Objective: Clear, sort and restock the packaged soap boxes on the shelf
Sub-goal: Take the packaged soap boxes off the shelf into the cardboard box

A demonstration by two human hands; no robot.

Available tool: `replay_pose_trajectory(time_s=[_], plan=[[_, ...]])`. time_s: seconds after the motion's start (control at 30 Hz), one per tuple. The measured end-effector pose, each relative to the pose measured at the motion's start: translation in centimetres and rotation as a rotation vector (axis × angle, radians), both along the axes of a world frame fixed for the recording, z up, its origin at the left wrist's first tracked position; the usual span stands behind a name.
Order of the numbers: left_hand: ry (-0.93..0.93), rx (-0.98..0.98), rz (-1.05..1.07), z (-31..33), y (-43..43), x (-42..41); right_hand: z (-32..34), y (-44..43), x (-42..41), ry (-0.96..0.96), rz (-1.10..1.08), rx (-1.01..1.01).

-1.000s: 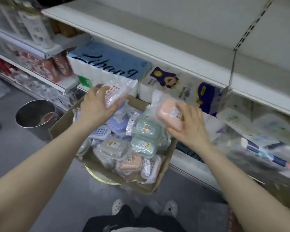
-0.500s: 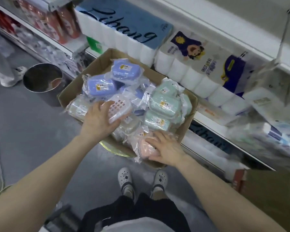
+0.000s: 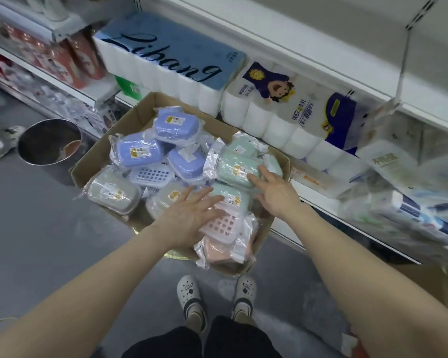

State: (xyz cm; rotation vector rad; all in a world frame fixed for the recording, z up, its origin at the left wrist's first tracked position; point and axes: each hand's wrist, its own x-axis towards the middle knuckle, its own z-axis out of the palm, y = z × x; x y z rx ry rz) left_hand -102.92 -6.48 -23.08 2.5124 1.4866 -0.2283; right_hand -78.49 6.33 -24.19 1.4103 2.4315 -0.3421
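Observation:
A cardboard box [image 3: 142, 109] below me holds several plastic-wrapped soap boxes: blue ones [image 3: 140, 151] at the back left, green ones [image 3: 237, 167] at the right, grey ones [image 3: 111, 193] at the left and pink ones [image 3: 217, 250] at the near edge. My left hand [image 3: 190, 217] lies flat with straight fingers on a pink perforated soap box [image 3: 223, 226]. My right hand [image 3: 276, 193] reaches with spread fingers onto the green soap boxes. Neither hand grips anything.
Toilet paper packs [image 3: 171, 55] fill the shelf [image 3: 311, 47] behind the box. A metal bin [image 3: 49, 142] stands on the grey floor at the left. More wrapped goods [image 3: 409, 202] lie on the lower shelf at the right. My shoes [image 3: 189, 295] are below the box.
Both hands let go of the pink soap boxes they carried down into the cardboard box. The left hand shifted right onto the pink pile; the right hand moved up to the green ones.

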Motion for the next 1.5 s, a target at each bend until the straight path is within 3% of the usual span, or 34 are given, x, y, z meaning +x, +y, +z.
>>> replay_pose_trajectory(time_s=[0.23,0.47,0.57,0.8,1.03,1.2,1.5], plan=[[0.124,-0.116,0.145,-1.4,2.9,2.2,0.1,0.5,0.4,0.063,-0.054,0.001],[0.142,-0.102,0.061,2.1,4.9,1.4,4.5,0.4,2.0,0.175,-0.085,0.159],[0.131,0.0,0.044,4.9,6.7,1.6,7.5,0.5,2.9,0.19,-0.054,0.247],[-0.114,0.434,-0.02,13.7,12.5,5.4,15.3,0.4,7.4,0.197,-0.037,0.559],[-0.173,0.622,-0.201,20.8,17.1,14.8,22.1,0.4,16.4,0.148,-0.105,0.752],[-0.233,0.648,-0.296,23.8,20.4,24.1,25.8,0.3,25.8,0.077,-0.199,0.869],[-0.355,0.618,-0.477,26.5,24.5,47.2,28.1,-1.0,47.2,-0.009,-0.476,0.888]])
